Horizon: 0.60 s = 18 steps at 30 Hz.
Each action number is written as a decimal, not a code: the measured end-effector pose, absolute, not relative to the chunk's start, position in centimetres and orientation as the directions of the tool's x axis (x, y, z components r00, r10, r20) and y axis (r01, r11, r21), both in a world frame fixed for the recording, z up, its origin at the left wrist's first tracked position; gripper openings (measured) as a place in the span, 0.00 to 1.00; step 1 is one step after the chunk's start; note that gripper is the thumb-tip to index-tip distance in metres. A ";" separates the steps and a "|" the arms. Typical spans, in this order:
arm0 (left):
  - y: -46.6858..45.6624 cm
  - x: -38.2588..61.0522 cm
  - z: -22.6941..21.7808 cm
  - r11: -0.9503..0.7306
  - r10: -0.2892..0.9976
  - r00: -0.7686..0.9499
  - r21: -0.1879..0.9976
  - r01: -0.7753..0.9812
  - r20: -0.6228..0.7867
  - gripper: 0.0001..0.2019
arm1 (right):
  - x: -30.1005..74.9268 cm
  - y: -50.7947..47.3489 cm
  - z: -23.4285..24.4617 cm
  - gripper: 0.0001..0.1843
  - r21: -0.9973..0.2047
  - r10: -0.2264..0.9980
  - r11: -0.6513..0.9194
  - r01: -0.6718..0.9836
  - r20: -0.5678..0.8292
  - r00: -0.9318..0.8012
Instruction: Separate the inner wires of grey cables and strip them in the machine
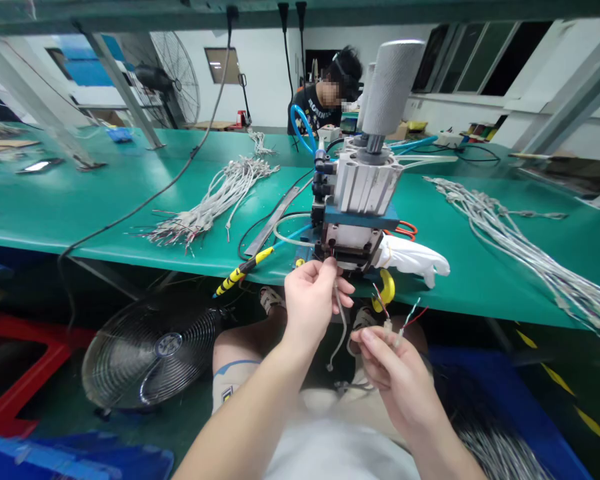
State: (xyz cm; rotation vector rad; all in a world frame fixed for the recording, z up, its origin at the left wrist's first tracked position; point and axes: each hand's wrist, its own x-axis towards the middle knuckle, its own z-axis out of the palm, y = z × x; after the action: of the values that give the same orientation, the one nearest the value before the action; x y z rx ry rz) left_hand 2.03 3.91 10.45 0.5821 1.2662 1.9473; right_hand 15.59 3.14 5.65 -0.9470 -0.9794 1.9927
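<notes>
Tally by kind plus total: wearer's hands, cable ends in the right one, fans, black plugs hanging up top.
Hands, left hand and right hand: 2
Cable ends: 2
Fans, floor fan and background fan: 2
Black plugs: 3
Total: 9

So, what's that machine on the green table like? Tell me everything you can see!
The machine stands tall at the near edge of the green table. On top is a rough-looking silver knob, above a shiny, metal-looking block. Below that are a blue plate and a darker front part. Black fittings and a blue hose are at its left, a crumpled white cover at its right. The left hand holds a cable at its front; I can't tell if either touches.
</notes>
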 end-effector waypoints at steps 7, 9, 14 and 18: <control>3.9 1.9 10.4 -0.250 0.783 -0.622 0.910 -0.331 -0.011 0.13 | 15.5 2.9 5.5 0.18 -0.846 0.826 -0.463 -0.263 -0.305 -0.475; 3.9 1.9 10.4 -0.250 0.782 -0.623 0.912 -0.326 -0.008 0.13 | 15.4 3.0 5.5 0.18 -0.846 0.826 -0.463 -0.264 -0.303 -0.476; 3.8 1.9 10.4 -0.249 0.784 -0.621 0.912 -0.325 -0.007 0.14 | 15.5 3.0 5.4 0.18 -0.845 0.824 -0.462 -0.271 -0.296 -0.482; 3.8 1.9 10.5 -0.243 0.782 -0.623 0.913 -0.328 -0.016 0.14 | 15.5 2.9 5.4 0.18 -0.839 0.823 -0.468 -0.277 -0.299 -0.484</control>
State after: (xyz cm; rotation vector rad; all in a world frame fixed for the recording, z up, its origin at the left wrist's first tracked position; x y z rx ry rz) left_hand 1.91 3.76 10.49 0.5907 1.2662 1.9364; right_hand 15.54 2.95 5.35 -0.9413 -0.9686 2.0046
